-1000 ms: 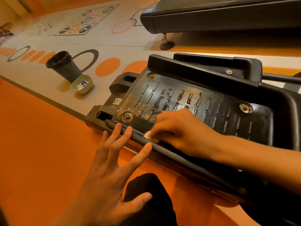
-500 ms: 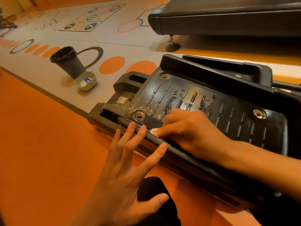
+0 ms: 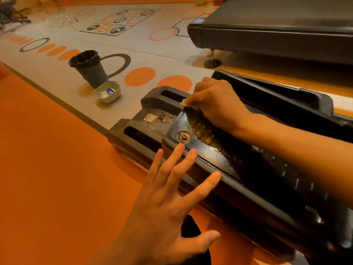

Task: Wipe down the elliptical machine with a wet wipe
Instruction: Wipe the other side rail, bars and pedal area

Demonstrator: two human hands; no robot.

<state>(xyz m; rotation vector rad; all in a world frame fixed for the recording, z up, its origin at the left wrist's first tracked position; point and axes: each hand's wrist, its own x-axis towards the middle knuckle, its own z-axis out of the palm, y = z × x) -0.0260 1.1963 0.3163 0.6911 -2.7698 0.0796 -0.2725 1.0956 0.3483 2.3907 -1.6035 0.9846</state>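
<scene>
Up at the pedal corner, my right hand pinches the wipe; left hand lies flat on rim. I'd scrub the grime firmly.

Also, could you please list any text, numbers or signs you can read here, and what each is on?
"1", "7", "5": black ovals in the floor grid; its other digits are blurred.
Round prohibition-style sign: white sticker on the elliptical machine; its wording is too small.
Packet in the bowl: blue and red print, unreadable.
</scene>
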